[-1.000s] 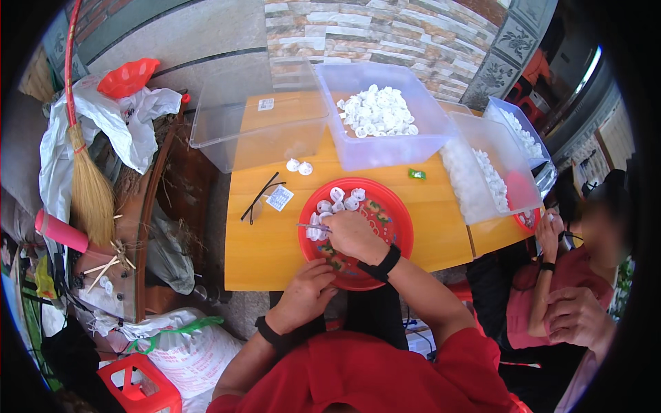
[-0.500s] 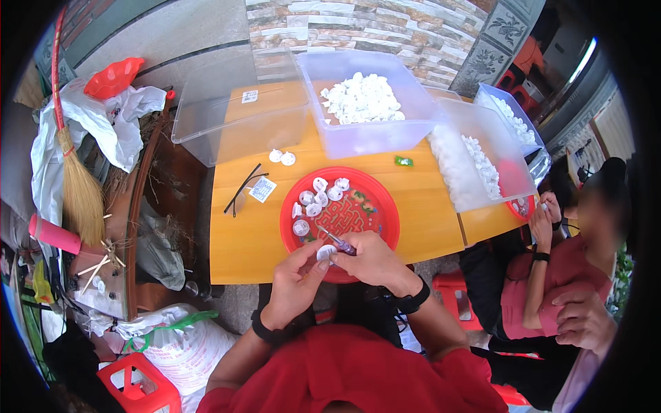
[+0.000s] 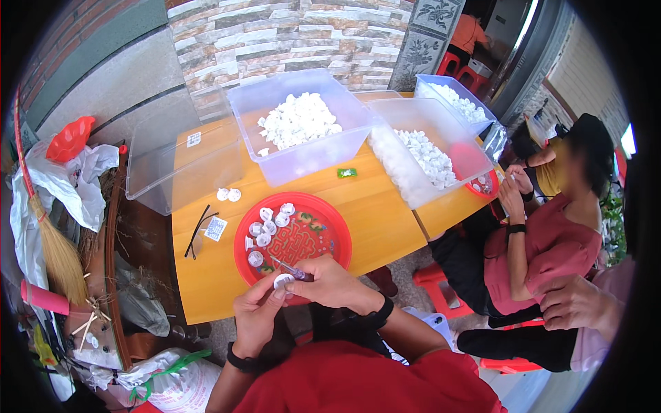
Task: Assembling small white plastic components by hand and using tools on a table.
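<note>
Head view: left hand [image 3: 256,311] pinches white cap [image 3: 282,280], right hand [image 3: 336,281] grips purple-handled tool [image 3: 297,273].

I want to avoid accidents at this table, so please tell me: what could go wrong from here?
The thin tool in the right hand could slip and poke the nearby left hand. The small white piece it pinches might drop. The black glasses lie near the table's left edge and may get knocked off.

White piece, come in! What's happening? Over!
Left grip pinching round white piece. Right grip holding purple-handled tool. Both grips covering part of red tray.
</note>
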### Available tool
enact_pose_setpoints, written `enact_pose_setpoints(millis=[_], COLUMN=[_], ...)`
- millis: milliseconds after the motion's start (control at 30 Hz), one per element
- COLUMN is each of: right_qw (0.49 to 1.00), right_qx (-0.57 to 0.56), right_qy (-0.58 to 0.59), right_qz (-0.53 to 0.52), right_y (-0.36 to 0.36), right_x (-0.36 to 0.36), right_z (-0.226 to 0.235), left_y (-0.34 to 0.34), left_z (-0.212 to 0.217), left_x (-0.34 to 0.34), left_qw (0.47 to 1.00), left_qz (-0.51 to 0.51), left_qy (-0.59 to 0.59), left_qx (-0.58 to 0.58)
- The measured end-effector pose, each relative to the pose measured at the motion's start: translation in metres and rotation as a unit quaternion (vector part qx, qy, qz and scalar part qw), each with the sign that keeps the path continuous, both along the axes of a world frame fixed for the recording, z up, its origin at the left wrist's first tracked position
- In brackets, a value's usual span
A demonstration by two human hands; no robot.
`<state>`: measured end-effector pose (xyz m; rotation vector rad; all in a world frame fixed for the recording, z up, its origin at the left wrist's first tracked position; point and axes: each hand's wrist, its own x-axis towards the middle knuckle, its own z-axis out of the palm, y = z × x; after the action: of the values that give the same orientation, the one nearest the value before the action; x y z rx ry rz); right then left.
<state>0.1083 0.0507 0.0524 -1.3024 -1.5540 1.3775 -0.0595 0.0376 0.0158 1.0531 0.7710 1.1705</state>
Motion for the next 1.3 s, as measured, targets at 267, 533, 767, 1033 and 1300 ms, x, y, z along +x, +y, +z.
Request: enact_pose_setpoints(millis=[267, 533, 767, 1033, 1300], right_qw=[0.999, 0.996, 0.981, 0.968, 0.963], right_qx=[-0.012, -0.084, 0.157, 0.177, 0.183], right_qy=[-0.029, -0.02, -0.11, -0.177, -0.198], right_qz=[0.011, 0.013, -0.041, -0.022, -0.014], right_y=[-0.005, -0.006, -0.035, -0.056, -0.053], right_x=[0.007, 0.012, 0.016, 0.005, 0.003], right_z=[0.005, 0.015, 0.015, 0.017, 0.01], left_y=[0.0, 0.007, 0.004, 0.0, -0.002], left_z=[0.004, 0.004, 0.001, -0.003, 0.0], left_x=[0.003, 0.003, -0.008, -0.007, -0.006], left_qw=[0.997, 0.991, 0.987, 0.99, 0.991], left_qz=[-0.036, -0.055, -0.022, 0.002, 0.019], left_qy=[-0.061, -0.121, -0.156, -0.142, -0.135], left_qx=[0.004, -0.018, -0.028, -0.003, -0.004])
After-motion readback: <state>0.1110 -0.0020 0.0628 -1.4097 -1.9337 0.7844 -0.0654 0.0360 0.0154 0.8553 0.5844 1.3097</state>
